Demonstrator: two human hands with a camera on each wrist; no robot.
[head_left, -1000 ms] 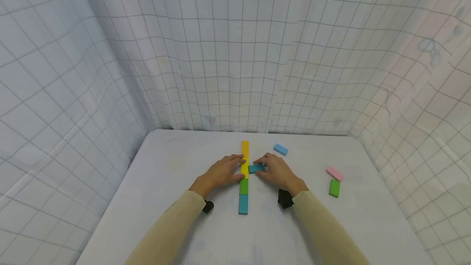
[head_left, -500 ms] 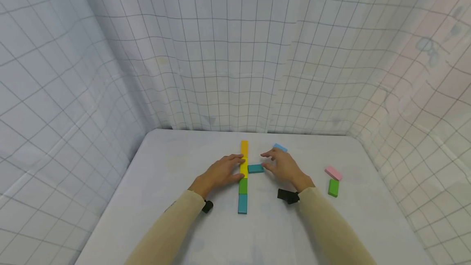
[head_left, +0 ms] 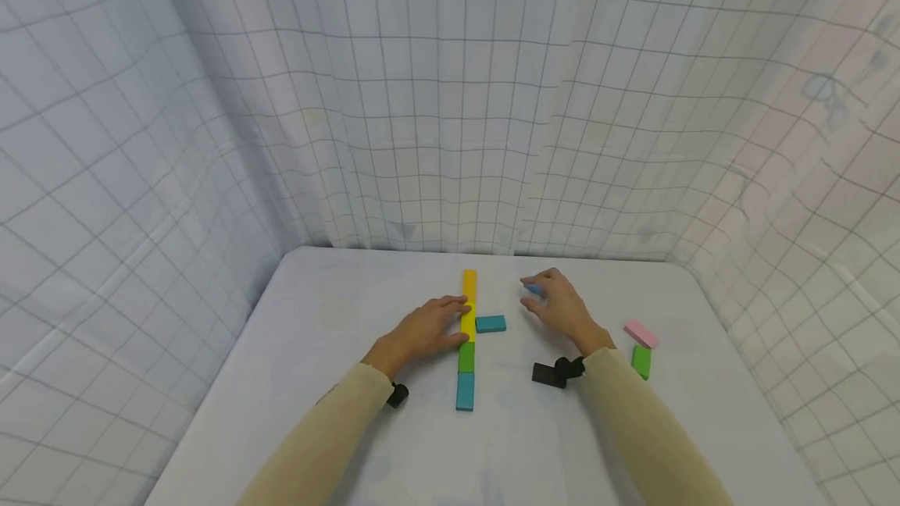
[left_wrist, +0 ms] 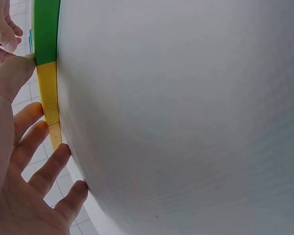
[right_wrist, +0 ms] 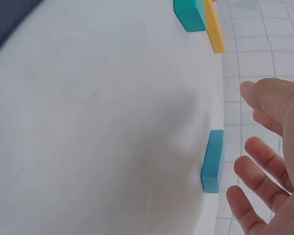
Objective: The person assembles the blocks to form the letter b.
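A straight row of flat blocks runs away from me on the table: a teal block (head_left: pixel 466 391), a green block (head_left: pixel 466 358), a yellow block (head_left: pixel 466 325) and an orange block (head_left: pixel 469 285). My left hand (head_left: pixel 418 329) rests against the row's left side, fingers spread and touching the yellow part. Another teal block (head_left: pixel 491 324) lies crosswise against the row's right side. Over at the right, my right hand (head_left: pixel 565 309) hovers around a light blue block (right_wrist: pixel 213 161), thumb and fingers apart. In the right wrist view a gap shows between the fingers and that block.
A pink block (head_left: pixel 641 333) and a second green block (head_left: pixel 641 361) lie close together at the right. A black block (head_left: pixel 547 375) sits near my right wrist camera (head_left: pixel 569 368). White gridded curtains (head_left: pixel 450 139) enclose the table (head_left: pixel 337 279) at the back and sides.
My right hand has let go of the crosswise teal block and moved right and away from me to the light blue block. The left hand stays in place by the row.
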